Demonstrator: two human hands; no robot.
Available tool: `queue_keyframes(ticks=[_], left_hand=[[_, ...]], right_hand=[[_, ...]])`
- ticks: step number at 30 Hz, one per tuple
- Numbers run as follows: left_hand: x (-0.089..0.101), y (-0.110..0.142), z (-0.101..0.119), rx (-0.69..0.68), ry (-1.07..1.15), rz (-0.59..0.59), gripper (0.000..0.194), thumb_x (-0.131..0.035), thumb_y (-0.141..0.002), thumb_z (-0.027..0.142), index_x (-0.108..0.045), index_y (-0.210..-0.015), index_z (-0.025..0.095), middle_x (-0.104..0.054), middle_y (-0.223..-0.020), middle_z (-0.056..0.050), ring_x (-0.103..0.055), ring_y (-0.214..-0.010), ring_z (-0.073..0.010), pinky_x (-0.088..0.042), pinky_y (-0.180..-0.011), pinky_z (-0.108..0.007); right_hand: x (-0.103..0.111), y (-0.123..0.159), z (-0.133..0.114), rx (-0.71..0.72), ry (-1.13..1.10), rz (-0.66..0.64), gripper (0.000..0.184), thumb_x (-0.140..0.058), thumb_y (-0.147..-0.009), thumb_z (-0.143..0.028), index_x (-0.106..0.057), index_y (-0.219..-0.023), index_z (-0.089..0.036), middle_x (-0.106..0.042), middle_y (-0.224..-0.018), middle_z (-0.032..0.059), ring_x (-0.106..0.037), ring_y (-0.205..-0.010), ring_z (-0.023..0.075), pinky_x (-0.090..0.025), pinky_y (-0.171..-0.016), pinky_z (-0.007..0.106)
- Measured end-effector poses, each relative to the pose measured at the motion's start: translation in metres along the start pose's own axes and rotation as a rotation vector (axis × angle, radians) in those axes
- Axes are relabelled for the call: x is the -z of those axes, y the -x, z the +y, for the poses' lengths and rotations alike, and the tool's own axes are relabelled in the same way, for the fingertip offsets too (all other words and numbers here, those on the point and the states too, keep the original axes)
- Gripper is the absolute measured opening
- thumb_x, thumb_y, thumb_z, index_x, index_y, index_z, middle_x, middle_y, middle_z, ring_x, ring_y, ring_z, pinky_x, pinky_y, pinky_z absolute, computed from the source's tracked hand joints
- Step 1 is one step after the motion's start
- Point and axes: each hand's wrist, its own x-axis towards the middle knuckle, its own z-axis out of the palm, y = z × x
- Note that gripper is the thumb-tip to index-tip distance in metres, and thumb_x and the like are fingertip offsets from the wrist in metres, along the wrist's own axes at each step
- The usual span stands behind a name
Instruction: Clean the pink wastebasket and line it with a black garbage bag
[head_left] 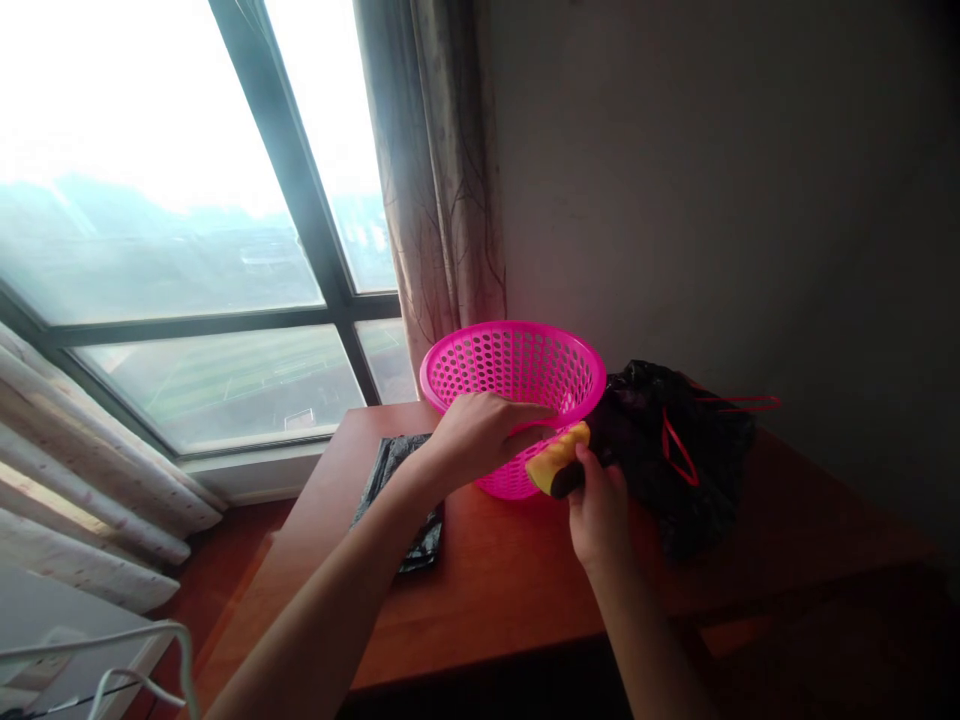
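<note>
Folded black plastic (382, 472) is seen on a table (480, 610) at left, partly hidden beneath the left forearm. The left hand (480, 435) is held palm down at the near rim of a pink basket (512, 482), its fingers partly spread; whether the rim is touched or pinched cannot be told. The basket, upright beyond both hands, can be judged light and fairly stiff, its pierced plastic wall likely smooth, its lip best grasped from opposite sides.

Just right of the left fingers, before the basket, a yellow pad (553, 462) with a dark portion is clasped between the thumb and fingers of the right hand (600, 510). The pad, perhaps sponge or cloth, is judged light, soft and hard to break; it is best taken by its middle, where little squeeze should be needed.

Right of that grip, a crumpled black bag (694, 510) is spread, its film presumably limp, slippery and easily torn. It is best lifted by its red drawstring (688, 478), shown looped on top.
</note>
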Motion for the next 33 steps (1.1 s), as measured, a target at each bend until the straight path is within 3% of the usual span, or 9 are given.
queue_keyframes(ticks=[3, 6, 9, 14, 17, 21, 28, 30, 33], left_hand=[[0.003, 0.001, 0.0, -0.006, 0.043, -0.003, 0.03, -0.05, -0.099, 0.042, -0.072, -0.114, 0.028, -0.076, -0.088, -0.003, -0.066, -0.071, -0.0158, -0.036, -0.057, -0.025], [0.006, 0.004, 0.001, 0.001, 0.067, -0.018, 0.026, -0.052, -0.099, 0.036, -0.072, -0.113, 0.028, -0.076, -0.09, -0.002, -0.066, -0.073, -0.0158, -0.037, -0.058, -0.024], [0.009, 0.008, 0.002, 0.009, 0.084, -0.033, 0.025, -0.05, -0.1, 0.031, -0.07, -0.115, 0.028, -0.076, -0.094, -0.001, -0.067, -0.077, -0.0163, -0.04, -0.06, -0.024], [0.016, 0.012, -0.001, -0.032, 0.162, -0.054, 0.026, -0.048, -0.101, 0.027, -0.07, -0.114, 0.023, -0.074, -0.107, -0.004, -0.068, -0.091, -0.0172, -0.048, -0.077, -0.027], [0.021, 0.014, -0.004, -0.054, 0.179, -0.071, 0.026, -0.048, -0.1, 0.025, -0.069, -0.114, 0.021, -0.073, -0.111, -0.006, -0.067, -0.098, -0.0183, -0.05, -0.084, -0.029], [0.027, 0.016, -0.007, -0.07, 0.148, -0.1, 0.029, -0.05, -0.1, 0.023, -0.066, -0.123, 0.023, -0.072, -0.116, -0.006, -0.068, -0.102, -0.0194, -0.051, -0.085, -0.03], [0.036, 0.016, -0.021, -0.136, 0.102, -0.176, 0.033, -0.051, -0.099, 0.022, -0.063, -0.13, 0.026, -0.073, -0.115, -0.005, -0.07, -0.097, -0.0177, -0.053, -0.081, -0.027], [0.04, 0.017, -0.025, -0.146, 0.09, -0.2, 0.033, -0.052, -0.099, 0.021, -0.063, -0.129, 0.028, -0.074, -0.115, -0.004, -0.07, -0.096, -0.0168, -0.053, -0.082, -0.026], [0.047, 0.019, -0.031, -0.109, 0.031, -0.24, 0.032, -0.054, -0.097, 0.017, -0.065, -0.125, 0.028, -0.075, -0.111, -0.003, -0.07, -0.094, -0.0166, -0.053, -0.08, -0.027]], right_hand=[[-0.011, 0.001, -0.029, 0.06, -0.022, -0.053, 0.041, -0.073, -0.074, -0.039, -0.066, -0.11, -0.022, -0.072, -0.109, 0.0026, -0.068, -0.103, 0.0236, -0.059, -0.077, 0.033], [-0.011, -0.004, -0.03, 0.09, -0.062, -0.073, 0.042, -0.073, -0.072, -0.036, -0.067, -0.111, -0.02, -0.072, -0.11, 0.0038, -0.068, -0.105, 0.0241, -0.058, -0.082, 0.034], [0.005, -0.01, 0.001, 0.054, -0.028, -0.03, 0.046, -0.075, -0.069, -0.037, -0.067, -0.112, -0.02, -0.073, -0.108, 0.0043, -0.068, -0.103, 0.0244, -0.058, -0.081, 0.034], [0.04, -0.011, 0.069, -0.2, 0.078, 0.105, 0.045, -0.076, -0.062, -0.039, -0.068, -0.101, -0.018, -0.075, -0.09, 0.0034, -0.072, -0.09, 0.0256, -0.059, -0.07, 0.033], [0.047, -0.008, 0.082, -0.242, 0.082, 0.13, 0.04, -0.074, -0.062, -0.037, -0.067, -0.097, -0.019, -0.074, -0.085, 0.0021, -0.072, -0.085, 0.0246, -0.059, -0.067, 0.032], [0.031, -0.004, 0.058, -0.135, 0.055, 0.117, 0.033, -0.073, -0.065, -0.037, -0.068, -0.092, -0.019, -0.073, -0.083, 0.0023, -0.071, -0.084, 0.024, -0.059, -0.068, 0.033], [-0.012, -0.002, -0.028, 0.062, -0.167, -0.041, 0.046, -0.076, -0.066, -0.03, -0.068, -0.11, -0.022, -0.072, -0.112, 0.001, -0.067, -0.106, 0.0208, -0.056, -0.086, 0.031], [-0.015, -0.004, -0.037, 0.094, -0.191, -0.056, 0.044, -0.076, -0.066, -0.029, -0.069, -0.109, -0.021, -0.072, -0.112, 0.0011, -0.066, -0.107, 0.0204, -0.055, -0.088, 0.031], [-0.007, -0.009, -0.024, 0.074, -0.153, -0.007, 0.044, -0.078, -0.064, -0.031, -0.069, -0.105, -0.02, -0.073, -0.105, 0.0012, -0.067, -0.102, 0.0207, -0.055, -0.085, 0.031]])
